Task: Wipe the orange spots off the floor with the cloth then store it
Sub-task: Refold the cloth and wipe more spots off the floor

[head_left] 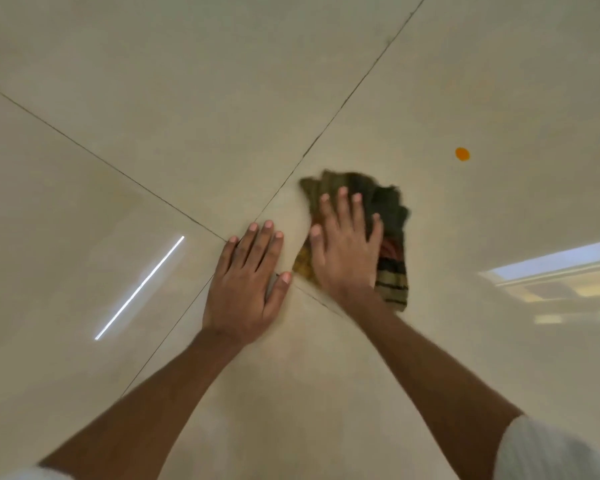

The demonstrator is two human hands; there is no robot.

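A dark striped cloth (390, 216), green, brown and yellow, lies bunched on the glossy beige floor tiles. My right hand (345, 242) presses flat on it with straight fingers; the cloth's far edge is blurred. My left hand (248, 282) rests flat on the bare tile just left of the cloth, fingers straight, not touching it. One round orange spot (462, 154) shows on the floor beyond and to the right of the cloth, apart from it.
Dark grout lines (340, 112) cross the floor and meet near my hands. The tiles reflect a bright light strip (141, 287) at left and a window (555, 263) at right.
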